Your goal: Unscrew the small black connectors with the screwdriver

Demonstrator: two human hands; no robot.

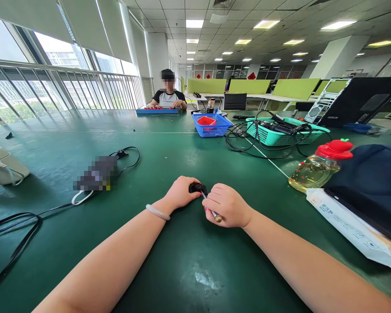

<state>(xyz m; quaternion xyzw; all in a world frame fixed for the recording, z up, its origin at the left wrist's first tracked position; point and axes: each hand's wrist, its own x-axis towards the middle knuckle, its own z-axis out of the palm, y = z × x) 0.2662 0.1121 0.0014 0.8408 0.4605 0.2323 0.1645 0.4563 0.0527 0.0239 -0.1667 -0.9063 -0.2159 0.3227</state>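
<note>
Near the middle of the green table (169,152), my left hand (181,192) is closed around a small black part (198,188), whose exact kind I cannot make out. My right hand (227,205) grips a thin screwdriver (217,216). Its metal shaft slants up and away from me, and the tip meets or nearly meets the black part; the contact point is too small to tell. The brownish handle end pokes out below my right fingers. A pale bracelet (157,212) circles my left wrist.
A blue basket (212,129) and a teal basket (270,138) full of black cables stand ahead. To the right are a red-lidded bottle (316,167) and a white packet (348,226). A cabled, blurred dark object (96,174) lies left. Another person (168,95) sits across the table.
</note>
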